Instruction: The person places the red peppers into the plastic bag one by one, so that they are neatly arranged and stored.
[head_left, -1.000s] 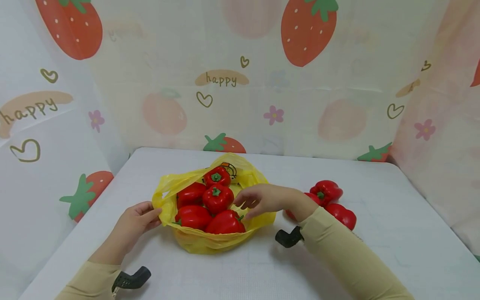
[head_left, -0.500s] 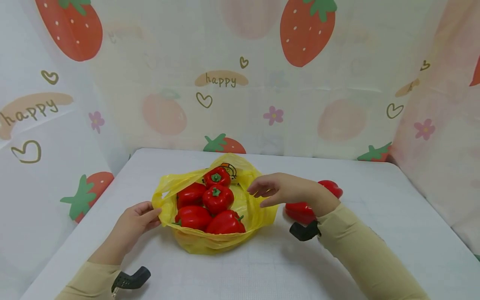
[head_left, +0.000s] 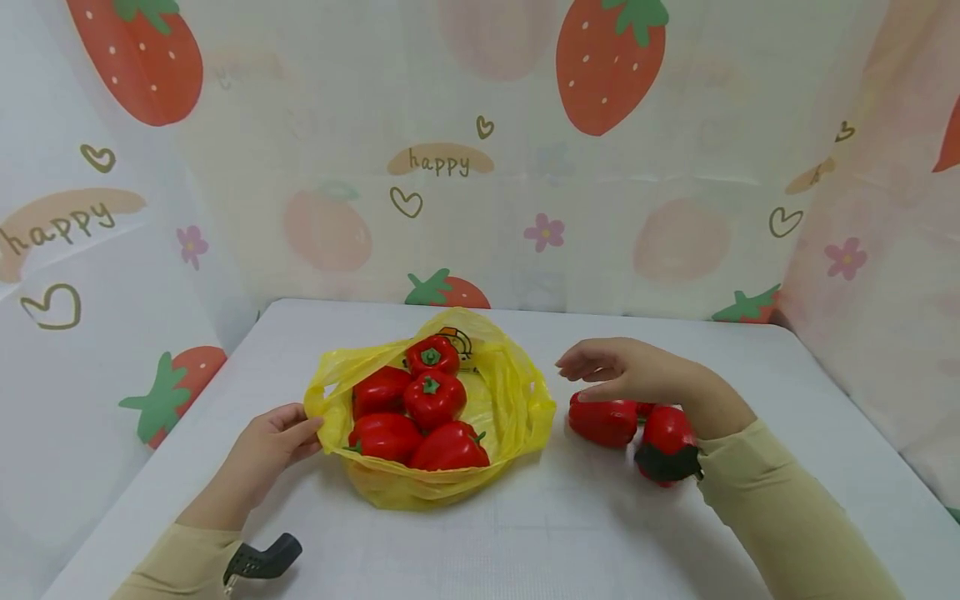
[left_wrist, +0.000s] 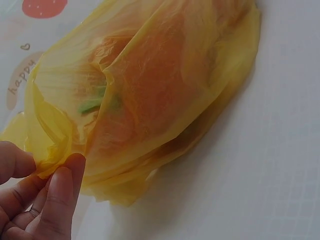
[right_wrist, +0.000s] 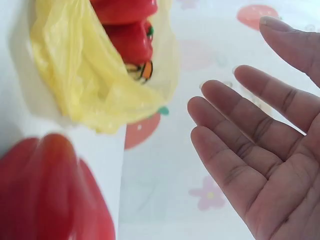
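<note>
A yellow plastic bag (head_left: pixel 408 487) stands with its mouth spread in the middle of the table, several red bell peppers (head_left: pixel 435 400) inside it. My left hand (head_left: pixel 273 446) pinches the bag's left edge between thumb and fingers; in the left wrist view the thumb (left_wrist: pixel 57 200) presses the gathered film. My right hand (head_left: pixel 630 367) hovers to the right of the bag, holding nothing, its fingers fairly straight in the right wrist view. Below it on the table lie a red bell pepper (head_left: pixel 602 421) and another one (head_left: pixel 667 429), partly hidden by the wrist camera.
The white table (head_left: pixel 450 550) reaches to a printed cloth backdrop (head_left: pixel 480 225) with strawberries behind it, and further cloth stands at both sides. A black wrist camera (head_left: pixel 262 557) sits by the left sleeve.
My right hand has drawn out of the bag's mouth and moved right, over the loose bell peppers. The left hand keeps its place at the bag's edge.
</note>
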